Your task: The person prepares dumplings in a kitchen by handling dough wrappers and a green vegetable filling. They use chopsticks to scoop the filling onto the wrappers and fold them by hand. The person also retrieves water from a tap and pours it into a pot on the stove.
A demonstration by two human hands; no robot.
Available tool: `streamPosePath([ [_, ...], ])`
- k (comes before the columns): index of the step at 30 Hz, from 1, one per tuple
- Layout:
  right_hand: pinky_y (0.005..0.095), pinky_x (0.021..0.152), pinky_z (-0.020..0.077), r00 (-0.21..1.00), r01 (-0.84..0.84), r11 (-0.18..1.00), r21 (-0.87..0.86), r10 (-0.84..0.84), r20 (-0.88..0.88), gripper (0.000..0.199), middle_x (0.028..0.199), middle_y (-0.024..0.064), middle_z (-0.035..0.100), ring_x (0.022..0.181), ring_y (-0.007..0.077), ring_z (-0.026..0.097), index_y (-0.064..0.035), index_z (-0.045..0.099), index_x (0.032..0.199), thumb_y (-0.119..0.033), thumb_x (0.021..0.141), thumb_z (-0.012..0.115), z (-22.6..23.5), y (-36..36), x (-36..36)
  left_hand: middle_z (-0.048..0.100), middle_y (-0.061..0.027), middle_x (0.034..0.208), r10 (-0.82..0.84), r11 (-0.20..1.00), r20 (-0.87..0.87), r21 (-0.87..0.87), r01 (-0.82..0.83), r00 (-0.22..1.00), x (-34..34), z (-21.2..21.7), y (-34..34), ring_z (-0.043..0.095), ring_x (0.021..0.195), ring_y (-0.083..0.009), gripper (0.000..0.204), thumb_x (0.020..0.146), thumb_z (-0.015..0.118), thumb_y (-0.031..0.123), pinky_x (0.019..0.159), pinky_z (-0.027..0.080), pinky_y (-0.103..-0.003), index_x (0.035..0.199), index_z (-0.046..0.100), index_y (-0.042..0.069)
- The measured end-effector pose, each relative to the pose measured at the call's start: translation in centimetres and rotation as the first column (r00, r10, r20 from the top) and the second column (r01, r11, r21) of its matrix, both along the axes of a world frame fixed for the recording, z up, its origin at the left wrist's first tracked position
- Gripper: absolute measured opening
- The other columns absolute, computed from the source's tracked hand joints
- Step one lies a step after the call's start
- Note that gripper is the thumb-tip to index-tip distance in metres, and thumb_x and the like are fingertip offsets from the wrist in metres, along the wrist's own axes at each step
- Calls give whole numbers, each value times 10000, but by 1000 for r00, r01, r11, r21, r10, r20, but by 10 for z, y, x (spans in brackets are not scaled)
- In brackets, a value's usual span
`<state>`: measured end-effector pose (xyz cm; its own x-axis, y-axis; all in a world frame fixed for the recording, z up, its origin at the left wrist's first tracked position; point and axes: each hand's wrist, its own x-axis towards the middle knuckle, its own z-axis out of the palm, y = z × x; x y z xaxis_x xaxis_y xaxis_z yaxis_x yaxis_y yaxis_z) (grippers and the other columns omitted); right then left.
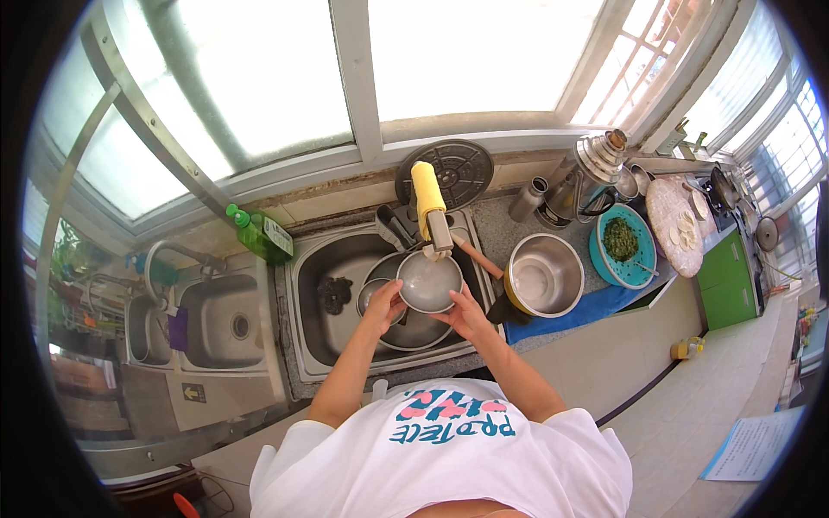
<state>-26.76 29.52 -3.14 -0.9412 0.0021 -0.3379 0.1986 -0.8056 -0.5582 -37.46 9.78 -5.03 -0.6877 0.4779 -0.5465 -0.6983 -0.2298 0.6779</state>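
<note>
Dishwashing is looking partway through at the sink [311, 259], judging by what is lying where: one wide pan [414, 332] and one small cup [370, 293] are still sitting in the basin, while one pot [544, 274] is standing on the blue cloth [596, 306] beside it. Both hands are gripping one steel bowl [429, 281] under the yellow-wrapped tap [429, 203], the left hand [384, 302] clasping its left rim, the right hand [466, 315] its lower right. One green bottle [259, 233] is leaning by the window.

Bright windows [466, 52], grey stone counter [509, 229], pale tiled floor [691, 414], green cabinet [730, 276]
</note>
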Motion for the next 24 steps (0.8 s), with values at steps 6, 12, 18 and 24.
streamPosePath([
  [6, 524, 877, 531, 1000, 23, 1000, -11, -23, 7, 569, 1414, 37, 380, 1255, 282, 464, -250, 294, 1429, -169, 929, 552, 1, -1, 0, 586, -42, 1123, -5, 999, 78, 37, 3, 997, -5, -7, -1, 538, 1044, -172, 537, 880, 603, 507, 906, 436, -341, 1202, 563, 80],
  [12, 537, 873, 529, 999, 35, 999, 2, -35, 13, 571, 1412, 31, 381, 1256, 283, 459, -255, 310, 1429, -163, 924, 561, 0, -1, 1, 554, -59, 1241, -65, 998, 37, 11, 65, 997, -36, -3, 2, 486, 1149, -201, 741, 901, 401, 667, 976, 355, -365, 1296, 513, 50],
  [18, 552, 884, 519, 998, 54, 999, 1, -54, 22, 579, 1402, 32, 387, 1250, 290, 463, -255, 311, 1429, -145, 919, 563, 1, -2, 0, 527, -77, 1316, -64, 995, 19, 79, 62, 998, -59, 9, 14, 460, 1214, -237, 705, 944, 339, 620, 1037, 331, -397, 1312, 507, 44],
  [24, 534, 864, 543, 997, 75, 997, -28, -74, 19, 630, 1400, 64, 389, 1217, 291, 496, -262, 256, 1468, -91, 927, 529, 0, -3, 0, 538, -86, 1310, -20, 994, 43, 108, 15, 999, -64, -3, 19, 460, 1214, -249, 661, 965, 313, 588, 1053, 323, -405, 1293, 525, 54],
])
